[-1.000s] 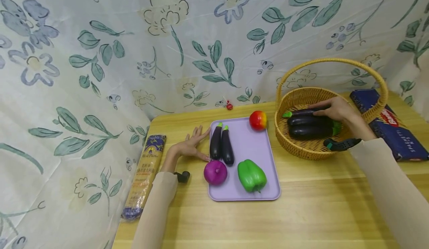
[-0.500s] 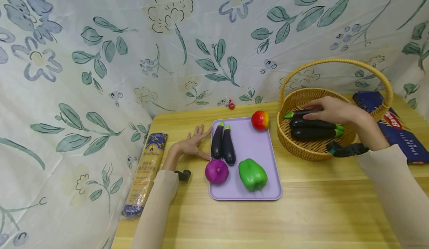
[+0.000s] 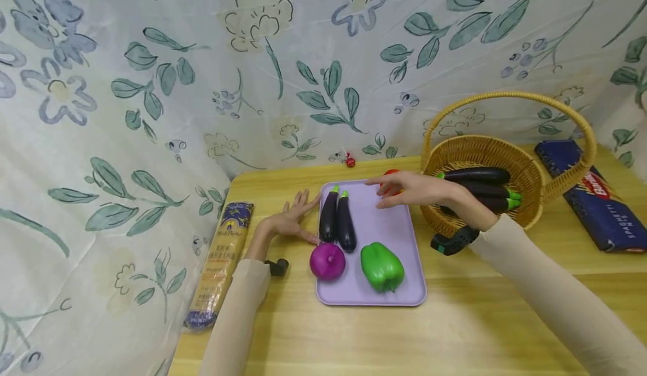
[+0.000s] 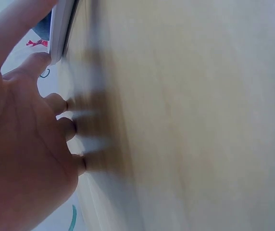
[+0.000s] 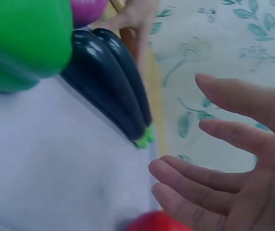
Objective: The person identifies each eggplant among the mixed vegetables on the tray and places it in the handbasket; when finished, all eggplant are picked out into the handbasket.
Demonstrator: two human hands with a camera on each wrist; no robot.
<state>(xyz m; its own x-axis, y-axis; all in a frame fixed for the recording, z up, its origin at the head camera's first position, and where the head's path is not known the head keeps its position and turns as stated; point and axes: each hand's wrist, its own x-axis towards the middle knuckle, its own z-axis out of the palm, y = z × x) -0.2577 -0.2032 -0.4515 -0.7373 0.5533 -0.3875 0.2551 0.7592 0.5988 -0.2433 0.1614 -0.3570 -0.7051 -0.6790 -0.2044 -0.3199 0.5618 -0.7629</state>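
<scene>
My left hand (image 3: pixel 288 222) rests at the left edge of a lilac tray (image 3: pixel 376 224), fingers spread; in the left wrist view its fingertips touch the tabletop and the tray's side. Two small eggplants (image 3: pixel 346 227) lie side by side on the tray, near a purple onion (image 3: pixel 327 261) and a green bell pepper (image 3: pixel 382 266). Over the tray's upper right corner hovers my right hand (image 3: pixel 419 189), holding nothing, its fingers apart and slightly bent. It partly covers a red-yellow fruit (image 5: pixel 159 222). In the wicker basket (image 3: pixel 531 173) lie several eggplants (image 3: pixel 477 175), partly hidden by the right forearm.
A yellow spaghetti packet (image 3: pixel 219 263) lies along the table's left side. A blue spaghetti box (image 3: pixel 601 202) lies right of the basket. The tall basket handle (image 3: pixel 510 95) arches above it. A small red wrapped candy (image 3: pixel 350 161) sits by the back edge, before the floral cloth (image 3: pixel 202 84).
My right hand has let go of the eggplants, risen out of the basket and moved left over the tray. The upper eggplant in the basket lies differently. My left hand stays in place.
</scene>
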